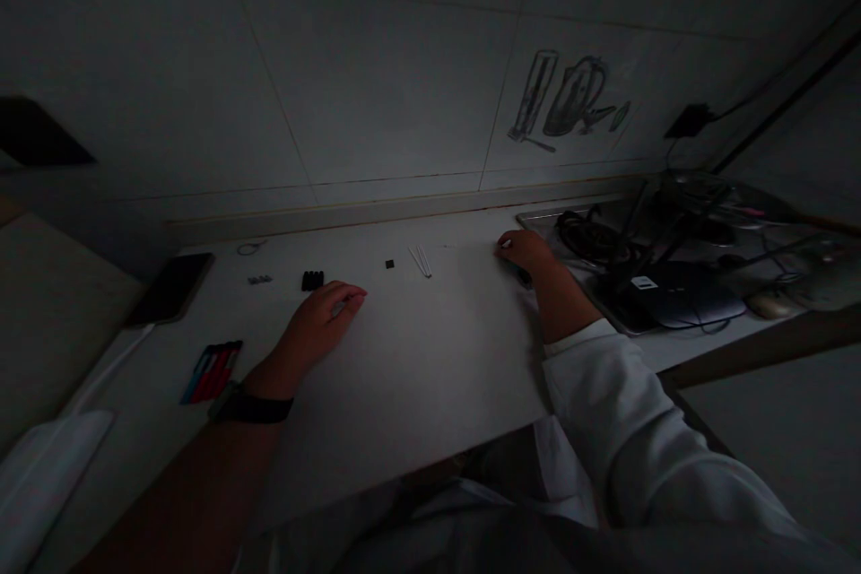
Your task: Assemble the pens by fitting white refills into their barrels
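Head view: left hand on smooth white countertop.

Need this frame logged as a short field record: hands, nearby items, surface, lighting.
left hand: left hand rests on the white countertop, fingers curled, dark wristband on the wrist
right hand: right hand at the counter's far right edge, on something dark and unclear
nearby: small black parts, thin white sticks, tiny black square
left side: phone, red-blue item
right side: stove
lighting: very dim
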Demonstrator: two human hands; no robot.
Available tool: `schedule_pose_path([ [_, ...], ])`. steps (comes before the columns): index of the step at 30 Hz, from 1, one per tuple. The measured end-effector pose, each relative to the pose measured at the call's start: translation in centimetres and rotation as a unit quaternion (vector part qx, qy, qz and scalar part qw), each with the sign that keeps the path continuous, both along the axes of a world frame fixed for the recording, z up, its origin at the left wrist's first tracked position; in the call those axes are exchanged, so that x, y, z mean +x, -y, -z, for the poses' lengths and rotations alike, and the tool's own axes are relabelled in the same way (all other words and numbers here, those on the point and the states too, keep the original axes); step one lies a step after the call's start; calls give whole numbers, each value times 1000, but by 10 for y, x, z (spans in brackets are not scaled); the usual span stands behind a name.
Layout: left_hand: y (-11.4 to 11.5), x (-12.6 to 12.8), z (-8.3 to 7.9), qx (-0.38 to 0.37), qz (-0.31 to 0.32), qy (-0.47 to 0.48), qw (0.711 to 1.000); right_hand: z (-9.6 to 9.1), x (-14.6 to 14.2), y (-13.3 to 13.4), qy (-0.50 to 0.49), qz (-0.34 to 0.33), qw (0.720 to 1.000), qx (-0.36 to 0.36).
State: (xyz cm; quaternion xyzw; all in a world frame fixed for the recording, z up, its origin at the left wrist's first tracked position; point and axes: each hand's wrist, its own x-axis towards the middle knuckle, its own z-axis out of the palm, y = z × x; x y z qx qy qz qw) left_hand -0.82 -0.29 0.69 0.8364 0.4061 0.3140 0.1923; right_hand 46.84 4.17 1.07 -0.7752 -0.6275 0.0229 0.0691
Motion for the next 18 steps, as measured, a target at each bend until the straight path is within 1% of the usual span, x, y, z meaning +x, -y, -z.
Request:
schedule_pose_path([
  [8, 0, -1, 0, -8, -8, -3, 1000, -2, 15, 1, 10, 20, 998, 62],
  [11, 0, -1, -1, -10, -8, -10, 1000, 1, 19, 2, 21, 26, 997, 63],
  [14, 1, 0, -3, -11, -7, -8, 1000, 4, 20, 2, 18, 28, 998, 49],
  [18, 1, 0, -3, -10, -3, -3, 1000, 5, 20, 0, -7, 3, 999, 45],
])
